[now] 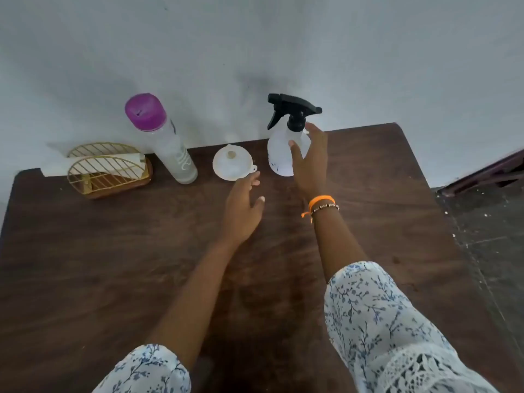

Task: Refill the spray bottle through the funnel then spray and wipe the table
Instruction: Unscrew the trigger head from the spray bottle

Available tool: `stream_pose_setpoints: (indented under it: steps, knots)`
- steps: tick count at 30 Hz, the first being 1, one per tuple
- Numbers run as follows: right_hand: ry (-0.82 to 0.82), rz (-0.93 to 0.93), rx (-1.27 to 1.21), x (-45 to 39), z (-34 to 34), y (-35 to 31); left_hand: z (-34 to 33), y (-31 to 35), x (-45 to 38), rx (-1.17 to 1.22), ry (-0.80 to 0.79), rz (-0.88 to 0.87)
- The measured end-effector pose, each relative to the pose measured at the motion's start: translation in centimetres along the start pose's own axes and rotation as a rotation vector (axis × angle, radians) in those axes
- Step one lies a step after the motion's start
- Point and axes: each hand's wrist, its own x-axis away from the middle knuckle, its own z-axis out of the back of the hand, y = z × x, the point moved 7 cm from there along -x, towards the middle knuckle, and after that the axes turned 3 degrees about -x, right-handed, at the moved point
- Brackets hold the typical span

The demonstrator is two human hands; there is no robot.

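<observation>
Right hand (309, 163) is spread wide at the spray bottle (280, 154), thumb on its near face and fingers at the far shoulder below the black trigger head (292, 112); whether it truly clasps the bottle cannot be told. Bottle stands upright on the brown table (141, 265), its translucent white body showing no readable fill level. Left hand (243, 205) hovers with relaxed, straight fingers, holding nothing, nearer than the right and to its left. Just beyond its fingertips lies the white funnel (232, 164), wide mouth down, beside the bottle. Further left stands a tall clear bottle (173, 148) with a purple cap (146, 112), contents indistinct. Furthest left, a gold wire holder (109, 171) contains white napkins (113, 163).
</observation>
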Motion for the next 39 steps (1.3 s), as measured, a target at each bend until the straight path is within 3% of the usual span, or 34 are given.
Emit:
stream_pose_setpoints:
  steps: [13, 26, 39]
  knots:
    - [-0.019, -0.065, -0.005, 1.1, 0.4, 0.1, 0.6, -0.5, 1.2, -0.019, -0.001, 0.028]
    - [-0.15, 0.116, -0.116, 14.9, -0.2, -6.0, 6.0, -0.9, 12.4, 0.025, 0.128, 0.025]
    - [-0.341, 0.109, -0.144, 28.2, -1.0, -6.1, 7.3, -3.9, 22.1, -0.013, 0.14, 0.033]
